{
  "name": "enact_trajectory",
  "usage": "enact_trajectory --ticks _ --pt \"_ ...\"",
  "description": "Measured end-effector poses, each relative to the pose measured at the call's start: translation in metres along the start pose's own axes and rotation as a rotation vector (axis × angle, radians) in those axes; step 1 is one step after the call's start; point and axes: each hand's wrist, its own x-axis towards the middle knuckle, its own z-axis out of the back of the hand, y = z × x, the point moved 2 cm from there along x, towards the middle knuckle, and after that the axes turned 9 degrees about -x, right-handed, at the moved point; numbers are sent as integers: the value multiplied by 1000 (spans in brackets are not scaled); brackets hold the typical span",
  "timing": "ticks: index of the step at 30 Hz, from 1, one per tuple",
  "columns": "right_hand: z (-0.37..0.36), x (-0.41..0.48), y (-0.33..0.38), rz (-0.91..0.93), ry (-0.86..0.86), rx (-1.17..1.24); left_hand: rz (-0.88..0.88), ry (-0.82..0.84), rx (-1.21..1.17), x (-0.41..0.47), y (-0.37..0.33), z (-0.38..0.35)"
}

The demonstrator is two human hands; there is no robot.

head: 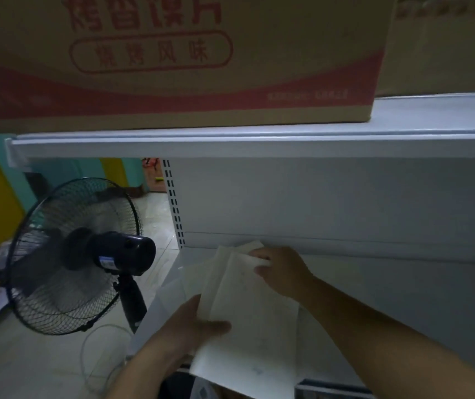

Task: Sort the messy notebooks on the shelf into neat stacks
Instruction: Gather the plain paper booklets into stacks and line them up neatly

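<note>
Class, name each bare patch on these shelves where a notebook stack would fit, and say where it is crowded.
Free: lower shelf right of the right hand, to the back panel; upper shelf right of the cardboard box. Crowded: lower shelf's left end, where left hand and right hand hold the notebooks.

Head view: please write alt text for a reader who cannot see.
Two bare hands hold a pile of white notebooks at a white shelf: the left hand grips the near left edge, the right hand the far end. A printed cardboard box sits on the shelf above, and a dark pedestal fan stands to the left.
</note>
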Motion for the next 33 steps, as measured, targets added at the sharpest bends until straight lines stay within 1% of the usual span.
enact_trajectory --ticks 2,4,6,7,8,10,11,13,17,18,22,26,28,30,33 --pt "-6 9 10 25 -82 0 -4 -4 16 -1 -1 0" --pt "-10 15 10 8 -125 8 -4 -9 8 1 0 2" --pt "-10 19 -2 -71 -176 26 -12 -23 -7 2 2 2" --pt "-9 21 -12 -142 -178 30 -19 -36 -7 3 3 1" --pt "-8 22 -24 -234 -165 40 -29 -47 -16 3 4 2" --pt "-8 17 -43 -394 -76 88 -37 -61 -48 5 7 2" --pt "-9 14 -48 -423 -54 93 -38 -65 -64 6 8 3" --pt "-12 14 -49 -426 -16 87 -53 -78 -86 8 11 3" --pt "-18 23 -45 -442 120 143 -95 -109 -94 11 17 4" --pt "-18 26 -46 -447 139 212 -104 -113 -84 10 17 3" --pt "-2 22 -39 -431 183 632 -130 -126 -25 9 15 5" --pt "8 6 -29 -405 262 1052 -145 -134 -38 8 15 7" --pt "14 -1 -28 -351 276 1168 -143 -140 -58 6 15 7" --pt "23 -4 -30 -327 204 1228 -133 -131 -85 5 15 7" --pt "51 -7 -41 -347 4 1400 -110 -117 -138 4 14 8"
